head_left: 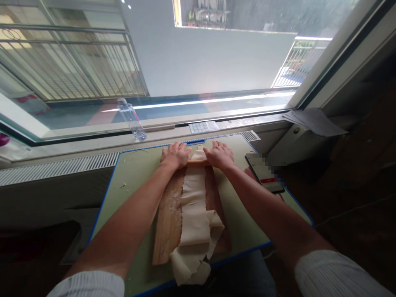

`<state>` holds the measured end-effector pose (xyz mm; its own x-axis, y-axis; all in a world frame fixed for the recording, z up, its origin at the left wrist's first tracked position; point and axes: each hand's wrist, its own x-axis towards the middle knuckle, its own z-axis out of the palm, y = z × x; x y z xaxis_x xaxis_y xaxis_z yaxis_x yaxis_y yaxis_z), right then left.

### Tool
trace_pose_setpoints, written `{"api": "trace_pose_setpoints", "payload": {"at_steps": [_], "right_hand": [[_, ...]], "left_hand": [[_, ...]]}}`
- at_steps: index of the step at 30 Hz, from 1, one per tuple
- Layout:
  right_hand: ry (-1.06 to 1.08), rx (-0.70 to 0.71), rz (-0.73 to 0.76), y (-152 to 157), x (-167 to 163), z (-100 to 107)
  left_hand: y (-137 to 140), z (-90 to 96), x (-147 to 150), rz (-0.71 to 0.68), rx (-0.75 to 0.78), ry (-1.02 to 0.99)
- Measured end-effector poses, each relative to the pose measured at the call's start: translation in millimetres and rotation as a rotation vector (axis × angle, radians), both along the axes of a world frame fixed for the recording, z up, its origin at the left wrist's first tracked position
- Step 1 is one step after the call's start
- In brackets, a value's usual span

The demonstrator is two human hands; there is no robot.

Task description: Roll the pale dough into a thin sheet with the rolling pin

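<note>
My left hand (175, 155) and my right hand (219, 155) rest palms down on the two ends of a wooden rolling pin (198, 163), fingers reaching forward over it. The pin lies across a long strip of pale dough (194, 189) near the far end of a wooden cutting board (167, 222). A short piece of the dough shows beyond the pin. Toward me, the strip is folded and rumpled, with ragged edges, and its near end hangs past the board. Flour is dusted on the board's left side.
The board lies on a small green table (130, 181) with a blue edge. A phone (265, 173) is at its right side. A plastic bottle (132, 119) stands on the windowsill, with papers (314, 121) to the right. A large window is ahead, above a vent grille (62, 168).
</note>
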<state>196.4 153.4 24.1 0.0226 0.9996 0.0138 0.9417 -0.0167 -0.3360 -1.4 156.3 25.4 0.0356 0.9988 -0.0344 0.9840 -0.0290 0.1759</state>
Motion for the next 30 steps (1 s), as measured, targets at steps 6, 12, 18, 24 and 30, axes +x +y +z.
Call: {"api": "trace_pose_setpoints", "payload": {"at_steps": [6, 12, 18, 24, 30], "right_hand": [[-0.125, 0.129, 0.017, -51.7, -1.9, -7.7], [-0.172, 0.138, 0.098, -121.0, 6.9, -13.2], [-0.179, 0.154, 0.182, -118.3, 11.7, -9.2], [-0.206, 0.195, 0.099, -73.9, 7.7, -11.8], [-0.119, 0.1, 0.067, -26.8, 7.5, -5.9]], "left_hand": [[-46.2, -1.7, 1.5, -0.034, 0.042, 0.054], [-114.6, -1.8, -2.5, -0.089, 0.093, 0.081], [-113.8, -2.9, 4.5, -0.046, 0.177, 0.032], [-64.5, -10.3, 7.3, -0.024, 0.212, 0.038], [-12.8, -4.9, 5.2, -0.058, 0.071, 0.05]]}}
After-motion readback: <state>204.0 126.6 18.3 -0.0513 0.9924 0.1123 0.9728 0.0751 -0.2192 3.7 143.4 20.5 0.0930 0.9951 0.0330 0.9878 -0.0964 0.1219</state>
